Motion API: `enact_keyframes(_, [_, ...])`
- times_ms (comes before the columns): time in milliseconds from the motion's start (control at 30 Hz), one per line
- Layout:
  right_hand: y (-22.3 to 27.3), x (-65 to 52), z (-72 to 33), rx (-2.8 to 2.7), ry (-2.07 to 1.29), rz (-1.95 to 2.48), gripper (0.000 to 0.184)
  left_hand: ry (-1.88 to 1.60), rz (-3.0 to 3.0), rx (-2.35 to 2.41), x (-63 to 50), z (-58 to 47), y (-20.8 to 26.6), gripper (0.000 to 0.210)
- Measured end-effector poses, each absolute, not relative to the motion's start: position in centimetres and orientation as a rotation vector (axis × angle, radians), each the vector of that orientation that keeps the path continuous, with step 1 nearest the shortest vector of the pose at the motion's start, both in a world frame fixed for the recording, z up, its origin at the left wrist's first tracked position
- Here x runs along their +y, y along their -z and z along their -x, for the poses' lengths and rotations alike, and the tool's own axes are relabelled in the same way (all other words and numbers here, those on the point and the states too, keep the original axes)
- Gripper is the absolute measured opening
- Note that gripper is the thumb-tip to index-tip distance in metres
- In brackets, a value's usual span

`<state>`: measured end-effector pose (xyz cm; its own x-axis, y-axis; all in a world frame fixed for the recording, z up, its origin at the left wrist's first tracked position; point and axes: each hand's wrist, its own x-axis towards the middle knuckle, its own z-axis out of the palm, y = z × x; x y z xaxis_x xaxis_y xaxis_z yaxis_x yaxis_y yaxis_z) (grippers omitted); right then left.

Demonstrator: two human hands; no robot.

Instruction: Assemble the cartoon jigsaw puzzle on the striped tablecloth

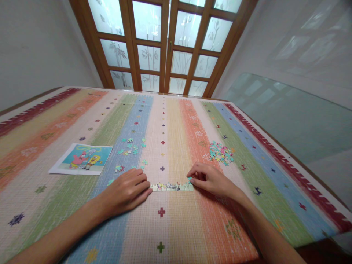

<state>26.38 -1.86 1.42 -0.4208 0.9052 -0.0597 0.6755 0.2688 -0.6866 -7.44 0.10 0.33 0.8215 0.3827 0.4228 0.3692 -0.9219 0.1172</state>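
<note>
A narrow strip of joined jigsaw puzzle pieces (172, 186) lies flat on the striped tablecloth in front of me. At its left end, my left hand (131, 187) is closed, with thumb and forefinger on the strip's edge. My right hand (211, 179) pinches a small teal puzzle piece (190, 179) at the strip's right end; the fingers partly hide it, and I cannot tell whether it is joined. Loose teal pieces (134, 147) are scattered beyond my left hand. A denser pile of mixed pieces (220, 153) sits beyond my right hand.
To the left lies a printed cartoon picture (85, 160) on white paper. The striped tablecloth (173, 146) covers the large table. Past the far edge stand wooden doors (166, 47) with frosted panes, and a glass panel (291, 117) leans at the right wall.
</note>
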Motion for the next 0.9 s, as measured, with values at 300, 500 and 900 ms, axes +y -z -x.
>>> enact_keyframes(300, [-1.3, -1.9, -26.3, -2.215, -0.922, 1.451, 0.007, -0.708, -2.983, 0.617, 0.1, 7.3, -0.5, 0.028])
enact_keyframes(500, [-1.2, -1.9, -26.2, -2.244, -0.886, 1.446, 0.008, -0.728, -2.971, 0.891, 3.7, 9.8, -1.5, 0.023])
enact_keyframes(900, [-1.3, -2.0, -26.0, -2.264, -0.861, 1.449, 0.011, -0.453, -2.691, 1.577, 13.5, 15.4, -0.3, 0.042])
